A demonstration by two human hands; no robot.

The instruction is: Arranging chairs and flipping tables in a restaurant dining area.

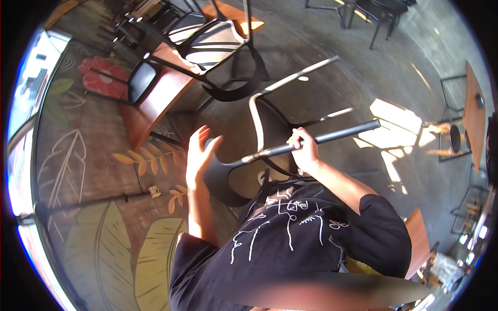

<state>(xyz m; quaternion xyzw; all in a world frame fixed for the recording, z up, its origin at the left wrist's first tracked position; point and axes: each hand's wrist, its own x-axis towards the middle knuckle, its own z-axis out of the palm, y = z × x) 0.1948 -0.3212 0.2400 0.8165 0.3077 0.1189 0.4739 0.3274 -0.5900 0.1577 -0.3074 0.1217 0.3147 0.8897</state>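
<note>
A black chair (268, 152) is tipped over in front of me, its legs pointing up and away to the right. My right hand (304, 149) is wrapped around the nearest leg, about midway along it. Beside the chair's curved backrest (221, 179) is my left hand (200, 155), fingers and thumb spread. Part of the backrest's rounded end shows between thumb and fingers; whether the palm presses on it I cannot tell. Below the chair, one of my shoes (262, 177) shows on the concrete floor (327, 93).
Another black chair (218, 44) rests upside down by a wooden table (163, 93) ahead. A smaller chair (144, 79) sits on that table's left side. The painted wall (105, 155) runs along my left. At the right stand another wooden table (472, 116) and a stool (454, 138).
</note>
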